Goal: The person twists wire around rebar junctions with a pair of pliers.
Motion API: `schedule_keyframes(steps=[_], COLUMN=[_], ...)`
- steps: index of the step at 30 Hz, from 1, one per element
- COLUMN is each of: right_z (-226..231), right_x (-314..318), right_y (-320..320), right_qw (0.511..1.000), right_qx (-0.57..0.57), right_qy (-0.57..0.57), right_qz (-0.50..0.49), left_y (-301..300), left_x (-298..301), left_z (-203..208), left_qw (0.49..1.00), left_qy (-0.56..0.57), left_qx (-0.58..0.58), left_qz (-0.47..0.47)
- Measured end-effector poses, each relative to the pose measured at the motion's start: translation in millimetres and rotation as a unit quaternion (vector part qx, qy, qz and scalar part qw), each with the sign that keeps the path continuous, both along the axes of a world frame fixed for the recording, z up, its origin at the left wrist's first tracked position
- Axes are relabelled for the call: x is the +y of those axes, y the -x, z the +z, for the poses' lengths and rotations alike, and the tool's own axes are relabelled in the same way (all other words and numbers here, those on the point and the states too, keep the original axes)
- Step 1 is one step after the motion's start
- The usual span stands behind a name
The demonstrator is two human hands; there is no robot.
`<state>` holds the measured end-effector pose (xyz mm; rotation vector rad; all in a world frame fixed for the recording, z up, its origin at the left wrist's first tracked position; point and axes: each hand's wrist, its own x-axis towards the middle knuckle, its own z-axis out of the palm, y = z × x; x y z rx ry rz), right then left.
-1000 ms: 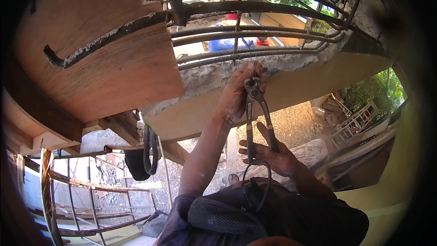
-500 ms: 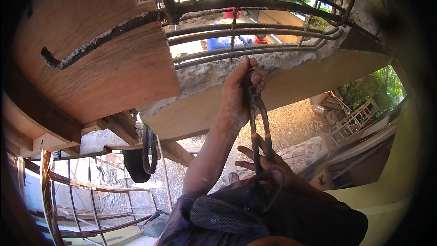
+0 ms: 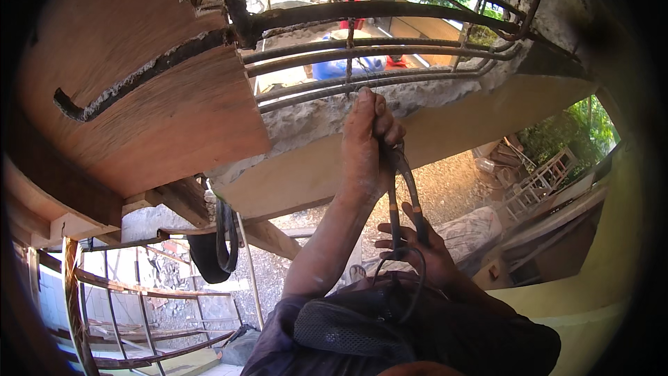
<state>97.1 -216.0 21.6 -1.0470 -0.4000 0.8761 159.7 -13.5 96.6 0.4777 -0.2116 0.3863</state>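
My left hand (image 3: 369, 122) is raised to the rebar (image 3: 376, 45), its thumb and fingertips pinched on a thin tie wire (image 3: 361, 68) beside a vertical bar. Below those fingers, long-handled pincers (image 3: 406, 184) slant upward; their jaws are hidden behind my left hand. My right hand (image 3: 430, 251) supports the pincers by the lower handles, with several fingers spread around them. A dark cord loop (image 3: 419, 278) hangs by the handle ends.
Broken concrete (image 3: 299, 122) edges the beam under the bars. A plywood panel (image 3: 160, 97) with a bent bar fills the upper left. Far below are gravel (image 3: 445, 181), a ladder (image 3: 546, 177) and timber framing (image 3: 139, 285). A yellow-green wall (image 3: 584, 237) stands right.
My left hand has moved slightly left in the picture. The pincers' jaws have slipped from sight behind it, while my right hand and the handles have shifted a little right.
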Motion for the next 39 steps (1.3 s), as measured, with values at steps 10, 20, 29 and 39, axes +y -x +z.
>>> schedule_keyframes(steps=[10,20,29,39], right_z=[-8,-63,-16,-1], right_x=[16,-10,-54,-107], right_y=[-23,-21,-16,-71], right_qw=[0.861,0.912,0.854,0.893], right_qx=[-0.434,-0.292,-0.486,-0.141], right_qy=[0.177,0.166,0.154,-0.072], right_qz=[-0.198,-0.236,-0.107,-0.421], left_y=[-7,1,12,19], left_x=[-9,2,27,46], left_z=[1,3,8,10], left_qw=[0.987,0.985,0.963,0.955], left_qy=[-0.095,-0.113,-0.217,-0.253], left_qx=[0.008,0.019,0.098,0.096], left_qz=[0.13,0.125,0.129,0.125])
